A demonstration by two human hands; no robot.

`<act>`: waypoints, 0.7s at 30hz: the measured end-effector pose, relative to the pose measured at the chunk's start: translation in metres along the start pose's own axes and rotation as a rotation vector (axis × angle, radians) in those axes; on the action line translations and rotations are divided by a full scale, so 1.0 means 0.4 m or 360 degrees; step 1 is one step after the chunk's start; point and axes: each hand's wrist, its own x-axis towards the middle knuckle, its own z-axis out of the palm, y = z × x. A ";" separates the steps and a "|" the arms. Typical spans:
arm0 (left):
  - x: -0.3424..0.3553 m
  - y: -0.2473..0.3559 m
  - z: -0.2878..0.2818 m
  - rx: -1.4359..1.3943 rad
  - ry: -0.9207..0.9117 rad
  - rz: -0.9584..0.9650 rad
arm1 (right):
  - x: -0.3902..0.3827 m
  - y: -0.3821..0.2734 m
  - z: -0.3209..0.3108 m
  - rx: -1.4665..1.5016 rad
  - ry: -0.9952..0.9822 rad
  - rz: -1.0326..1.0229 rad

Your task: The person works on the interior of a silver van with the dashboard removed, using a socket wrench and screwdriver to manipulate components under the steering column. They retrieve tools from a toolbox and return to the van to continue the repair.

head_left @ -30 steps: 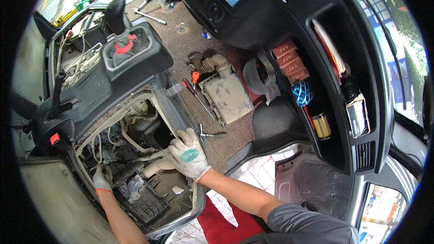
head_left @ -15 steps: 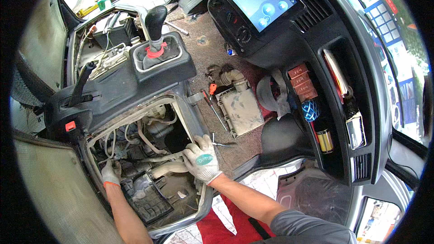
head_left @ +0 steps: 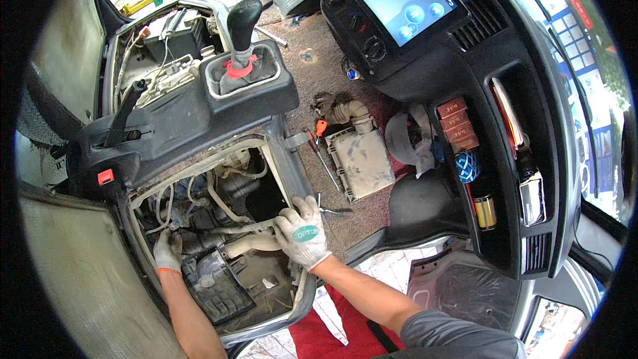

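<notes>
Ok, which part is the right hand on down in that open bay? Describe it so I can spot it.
Start at the gear lever, then drop to the open engine bay below it. The right hand rests at the bay's right edge on a pale, dusty hose, thicker than the thin white cables looping above it.

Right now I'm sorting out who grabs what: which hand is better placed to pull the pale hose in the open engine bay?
Right, probably. The right hand already rests on the pale hose near the bay's right rim, while the left hand is down at the far left among the wiring, apart from it.
</notes>
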 end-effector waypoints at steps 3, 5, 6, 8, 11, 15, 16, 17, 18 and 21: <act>0.000 -0.011 -0.011 -0.0092 -0.0056 -0.0081 | -0.001 0.001 0.005 -0.0015 0.0031 -0.0024; -0.009 -0.020 -0.018 -0.0115 -0.0123 -0.0136 | -0.002 0.002 0.013 -0.0016 0.0008 -0.0026; -0.022 -0.028 -0.001 -0.0225 -0.0139 -0.0172 | -0.004 0.005 0.013 -0.0025 0.0001 -0.0015; -0.043 -0.047 0.030 -0.0444 -0.0163 -0.0241 | -0.007 0.010 0.008 -0.0038 -0.0015 0.0004; 0.016 -0.082 -0.060 -0.0772 -0.0307 -0.0147 | 0.018 -0.021 -0.007 -0.0010 0.0002 -0.0050; -0.051 -0.130 0.036 -0.0874 -0.0421 -0.0110 | 0.007 -0.004 -0.003 -0.0066 0.0038 -0.0007; -0.045 -0.137 0.051 -0.0897 -0.0293 -0.0093 | 0.007 -0.005 -0.004 -0.0078 0.0034 -0.0002; -0.048 -0.144 0.061 -0.0897 -0.0291 -0.0070 | 0.007 -0.005 -0.007 -0.0092 0.0028 0.0004; -0.035 -0.147 0.040 -0.0904 -0.0276 -0.0029 | 0.011 -0.012 -0.003 -0.0078 0.0033 -0.0018; 0.008 -0.150 -0.040 -0.0906 -0.0368 0.0024 | 0.029 -0.043 0.013 -0.0094 -0.0097 -0.0036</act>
